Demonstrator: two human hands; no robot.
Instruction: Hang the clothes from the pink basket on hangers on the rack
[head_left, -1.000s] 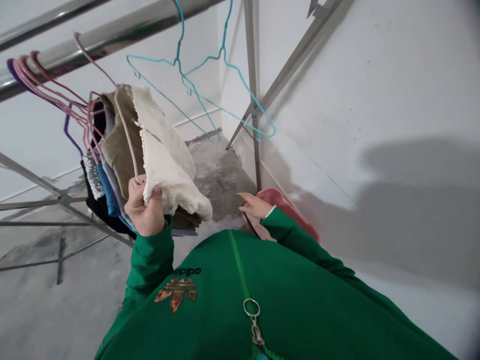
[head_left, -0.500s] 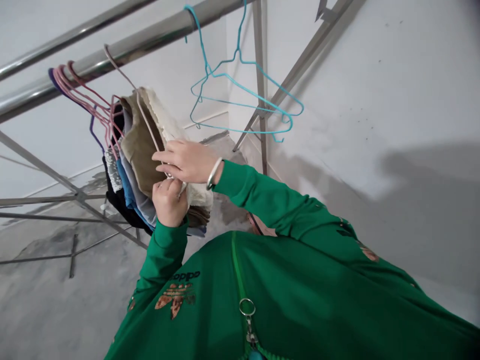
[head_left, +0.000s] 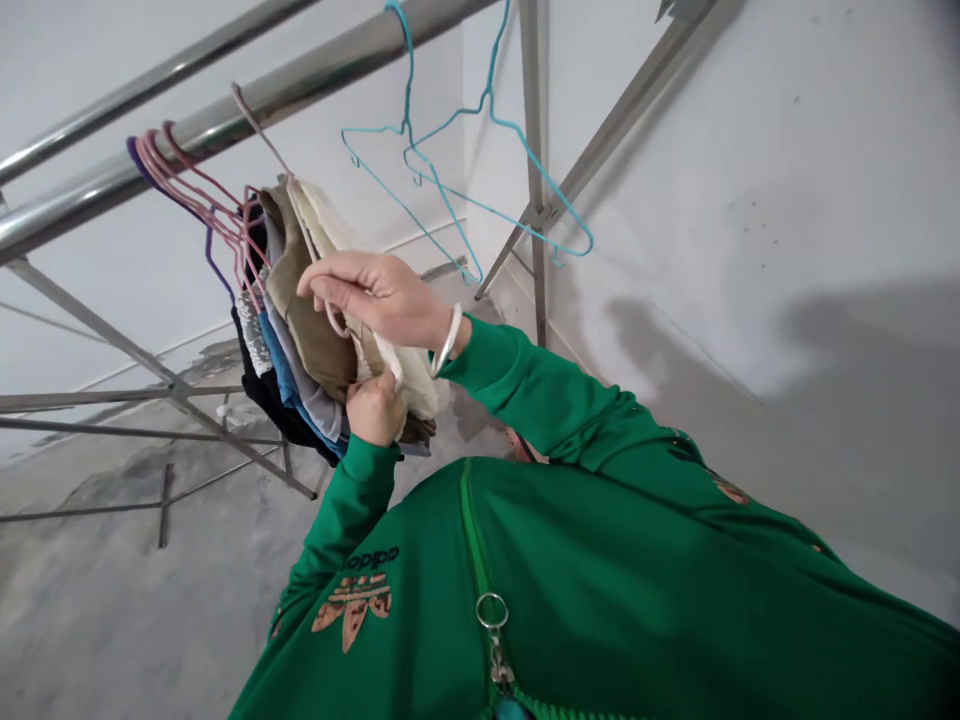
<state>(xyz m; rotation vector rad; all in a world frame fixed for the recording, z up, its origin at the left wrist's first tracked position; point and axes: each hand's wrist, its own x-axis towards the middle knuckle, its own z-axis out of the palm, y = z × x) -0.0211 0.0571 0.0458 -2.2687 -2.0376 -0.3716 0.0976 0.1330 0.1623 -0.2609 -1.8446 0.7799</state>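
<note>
"Setting, please."

"A white plaster wall point(head_left: 750, 150) fills one to four o'clock, and a stained concrete floor point(head_left: 150, 600) lies at eight o'clock. The top rail point(head_left: 330, 75) of a steel drying rack crosses at eleven o'clock."

"Items on the rail?"

"Two teal wire hangers point(head_left: 525, 145) at one o'clock, a bunch of pink hangers point(head_left: 187, 190) at ten o'clock, and one pale pink hanger point(head_left: 259, 125) hooked over the rail just beside that bunch."

"Garments?"

"A hanging stack at ten o'clock from the frame's centre. A cream garment point(head_left: 330, 235) lies outermost, an olive-brown garment point(head_left: 304, 310) sits behind it, and a blue garment point(head_left: 281, 375) and a black garment point(head_left: 259, 395) show lower down."

"Right hand?"

"The right hand point(head_left: 375, 295), with a bangle point(head_left: 448, 340) at the wrist, comes in from three o'clock. It is half curled, its fingers point(head_left: 319, 285) across the pale pink hanger's wire. Whether it has a firm grip, I cannot tell."

"Left hand?"

"The left hand point(head_left: 373, 410) sits just below the right, closed on the lower edge of the cream garment."

"Step in hand?"

"Both hands are at the cream garment, where the pale pink hanger's wire runs down into it. The garment hangs from the rail, its lower edge in the left hand."

"Wearer?"

"A green track jacket point(head_left: 570, 570), zip ring point(head_left: 491, 610) at six o'clock."
</note>
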